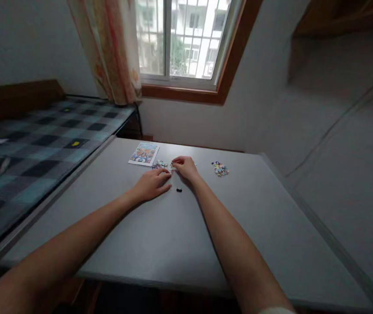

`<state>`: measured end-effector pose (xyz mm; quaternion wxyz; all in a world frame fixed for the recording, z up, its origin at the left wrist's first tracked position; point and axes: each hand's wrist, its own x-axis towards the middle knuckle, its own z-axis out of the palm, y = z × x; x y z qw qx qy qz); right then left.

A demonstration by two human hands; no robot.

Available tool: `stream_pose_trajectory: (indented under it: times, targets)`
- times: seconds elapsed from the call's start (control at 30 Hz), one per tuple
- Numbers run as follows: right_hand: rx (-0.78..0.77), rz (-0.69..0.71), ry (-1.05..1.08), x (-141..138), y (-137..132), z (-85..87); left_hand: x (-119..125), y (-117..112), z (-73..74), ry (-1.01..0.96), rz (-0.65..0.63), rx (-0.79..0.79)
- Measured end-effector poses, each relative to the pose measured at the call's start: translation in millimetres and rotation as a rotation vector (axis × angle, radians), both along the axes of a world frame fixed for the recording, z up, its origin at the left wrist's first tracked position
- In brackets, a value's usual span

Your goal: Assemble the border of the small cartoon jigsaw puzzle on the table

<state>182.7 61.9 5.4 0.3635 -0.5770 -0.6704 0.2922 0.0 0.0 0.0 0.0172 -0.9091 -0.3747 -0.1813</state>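
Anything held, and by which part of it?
Can't tell. The left hand and right hand are both at the pieces, but anything in either grip is too small to make out, hold point included.

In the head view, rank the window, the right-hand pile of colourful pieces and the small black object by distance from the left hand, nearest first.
1. Small black object: just right of the left hand.
2. Pile of colourful pieces: farther right, past the right hand.
3. Window: beyond the table.
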Motion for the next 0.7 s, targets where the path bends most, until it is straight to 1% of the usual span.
stream_pose_trajectory:
  times: [0.13, 0.4, 0.7]
  targets:
    - [-0.014, 0.007, -0.048, 1.1, -3.0, 1.1, 1.9, -4.7, 0.7, -0.003, -0.022, 0.002]
    - [-0.060, 0.035, -0.117, 3.0, -11.8, 12.7, 1.1, -8.0, 3.6, -0.054, -0.028, -0.036]
    - [-0.053, 0.024, -0.160, 4.2, -11.5, 9.8, 3.4, -6.7, 3.6, -0.070, -0.033, -0.046]
